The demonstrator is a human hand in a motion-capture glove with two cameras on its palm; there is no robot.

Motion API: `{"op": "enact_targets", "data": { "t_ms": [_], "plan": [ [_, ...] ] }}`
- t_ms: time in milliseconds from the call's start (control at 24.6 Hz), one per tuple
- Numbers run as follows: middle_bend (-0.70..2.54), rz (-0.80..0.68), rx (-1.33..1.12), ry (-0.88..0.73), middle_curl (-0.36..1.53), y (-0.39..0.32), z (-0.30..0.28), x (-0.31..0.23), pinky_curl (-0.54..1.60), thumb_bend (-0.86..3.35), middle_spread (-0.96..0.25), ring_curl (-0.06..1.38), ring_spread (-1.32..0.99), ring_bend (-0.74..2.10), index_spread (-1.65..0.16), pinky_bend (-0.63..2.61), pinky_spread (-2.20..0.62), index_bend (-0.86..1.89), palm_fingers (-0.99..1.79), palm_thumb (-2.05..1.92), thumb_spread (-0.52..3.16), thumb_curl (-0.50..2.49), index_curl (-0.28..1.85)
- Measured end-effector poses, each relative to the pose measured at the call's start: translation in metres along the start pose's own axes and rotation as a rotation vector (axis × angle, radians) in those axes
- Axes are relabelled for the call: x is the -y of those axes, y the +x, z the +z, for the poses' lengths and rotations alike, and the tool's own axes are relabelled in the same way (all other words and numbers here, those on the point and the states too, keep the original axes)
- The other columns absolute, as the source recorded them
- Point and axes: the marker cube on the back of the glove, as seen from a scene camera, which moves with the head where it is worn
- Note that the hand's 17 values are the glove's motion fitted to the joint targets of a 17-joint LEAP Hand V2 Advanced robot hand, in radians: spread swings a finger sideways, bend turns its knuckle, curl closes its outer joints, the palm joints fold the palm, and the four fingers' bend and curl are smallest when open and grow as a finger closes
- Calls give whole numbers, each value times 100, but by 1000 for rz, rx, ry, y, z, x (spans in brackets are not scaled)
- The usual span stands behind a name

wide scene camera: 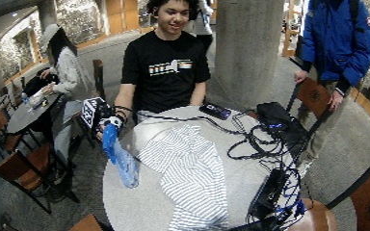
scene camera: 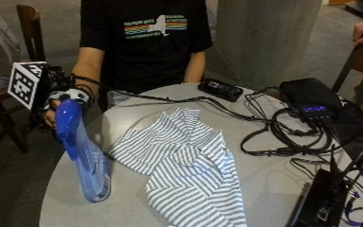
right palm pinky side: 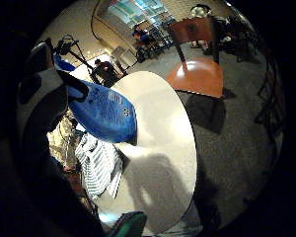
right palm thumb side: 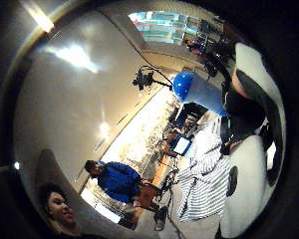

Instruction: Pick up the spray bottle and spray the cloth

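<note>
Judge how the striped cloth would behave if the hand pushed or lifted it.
The striped cloth lies crumpled in soft folds on the round table, so it would likely drape limply when lifted. Pushed, it would probably bunch rather than slide whole. It looks thin, so probably light.

two palm views, two across table point(scene camera: 257, 175)

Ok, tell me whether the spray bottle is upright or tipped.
Tipped. The spray bottle leans, its blue head held high in the right hand, its base down by the table edge beside the striped cloth.
</note>
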Motion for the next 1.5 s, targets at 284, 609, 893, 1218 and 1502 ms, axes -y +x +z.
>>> {"op": "enact_targets", "data": {
  "t_ms": [284,609,893,1218,1502],
  "plan": [
    [41,17,9,-105,48,1,8,-2,35,-3,-9,40,-12,44,-24,61,-20,7,99,99,80,54,29],
    [33,25,-70,-190,44,-1,18,0,36,-4,-3,37,-5,33,-30,65,10,6,57,87,96,49,23],
    [31,67,-86,-210,42,6,47,19,35,-3,0,34,-3,33,-32,67,18,7,57,84,100,47,20],
    [30,103,-40,-207,41,20,79,45,35,-2,0,34,-3,34,-32,70,21,9,58,84,100,45,19],
    [22,149,-35,-254,39,24,102,70,32,-3,-2,31,-3,26,-31,60,21,35,75,82,97,44,28]
  ]
}}
